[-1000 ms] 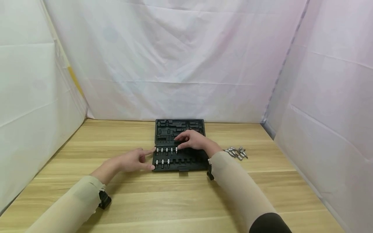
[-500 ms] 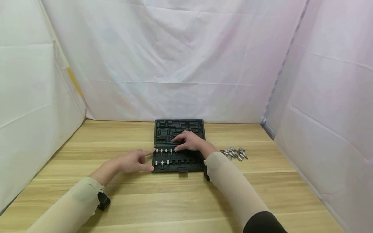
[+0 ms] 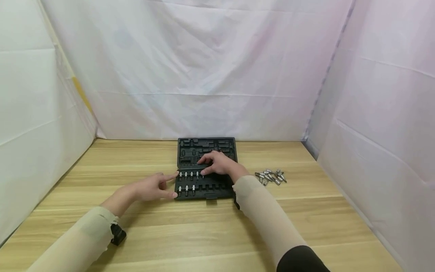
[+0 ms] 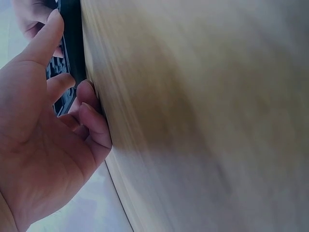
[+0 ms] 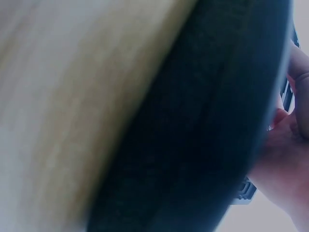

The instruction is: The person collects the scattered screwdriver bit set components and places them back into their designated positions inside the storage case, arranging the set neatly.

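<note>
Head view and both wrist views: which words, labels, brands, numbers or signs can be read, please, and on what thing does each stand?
None: no text can be read in any view.
Black case: no readable marking shows.
Metal bits in the case and loose bits on the table: too small here to tell whether anything is marked.

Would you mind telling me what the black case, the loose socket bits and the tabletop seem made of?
Black case: likely molded plastic, dull, with shaped recesses. Loose socket bits: probably metal, silvery with glints. Tabletop: wood or wood-look laminate, smooth, with grain streaks.
</note>
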`<state>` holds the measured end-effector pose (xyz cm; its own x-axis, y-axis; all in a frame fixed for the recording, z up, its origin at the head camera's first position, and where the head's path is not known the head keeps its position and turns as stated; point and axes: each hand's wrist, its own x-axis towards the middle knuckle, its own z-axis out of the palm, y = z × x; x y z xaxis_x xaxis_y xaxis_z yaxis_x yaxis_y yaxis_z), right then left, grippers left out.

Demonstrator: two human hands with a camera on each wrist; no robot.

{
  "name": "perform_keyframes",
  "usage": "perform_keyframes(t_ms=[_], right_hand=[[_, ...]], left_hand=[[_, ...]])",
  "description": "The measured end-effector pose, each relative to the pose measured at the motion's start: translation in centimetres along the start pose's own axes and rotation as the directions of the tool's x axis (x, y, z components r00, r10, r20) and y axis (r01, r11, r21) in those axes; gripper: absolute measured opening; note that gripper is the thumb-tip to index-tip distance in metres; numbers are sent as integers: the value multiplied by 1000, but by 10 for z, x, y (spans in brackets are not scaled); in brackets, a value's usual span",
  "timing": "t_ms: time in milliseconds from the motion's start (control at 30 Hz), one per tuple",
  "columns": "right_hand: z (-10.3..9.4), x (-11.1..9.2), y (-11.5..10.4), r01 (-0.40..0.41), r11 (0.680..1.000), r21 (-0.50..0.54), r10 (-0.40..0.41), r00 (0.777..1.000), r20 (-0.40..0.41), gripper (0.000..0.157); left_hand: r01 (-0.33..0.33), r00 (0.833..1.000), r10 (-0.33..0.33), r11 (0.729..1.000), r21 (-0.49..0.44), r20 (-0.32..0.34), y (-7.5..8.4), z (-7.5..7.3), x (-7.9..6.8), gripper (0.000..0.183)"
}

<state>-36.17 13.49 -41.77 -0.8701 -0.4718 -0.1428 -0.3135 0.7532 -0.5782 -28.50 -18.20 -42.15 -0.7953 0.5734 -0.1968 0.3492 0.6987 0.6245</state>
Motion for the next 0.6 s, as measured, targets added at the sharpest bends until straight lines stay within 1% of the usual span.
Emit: perform_keyframes(t_ms=[133, 233, 467, 600], right_hand=[[0, 2, -3, -9, 1000, -4, 9, 1000, 1, 40], [1, 2, -4, -21, 999, -27, 21, 1000, 4, 38], [1, 0, -9, -67, 996, -51, 67, 998, 9, 32], [2, 2, -13, -88, 993, -81, 89, 996, 7, 31]], left_hand=[[2, 1000, -2, 1000, -2, -2, 0, -1, -1, 95], [5, 1000, -5, 1000, 0, 0, 0, -1, -1, 95], [-1, 1000, 1, 1000, 7, -1, -1, 0, 1, 96], [0, 1000, 0, 1000, 8, -4, -2, -1, 3, 95]])
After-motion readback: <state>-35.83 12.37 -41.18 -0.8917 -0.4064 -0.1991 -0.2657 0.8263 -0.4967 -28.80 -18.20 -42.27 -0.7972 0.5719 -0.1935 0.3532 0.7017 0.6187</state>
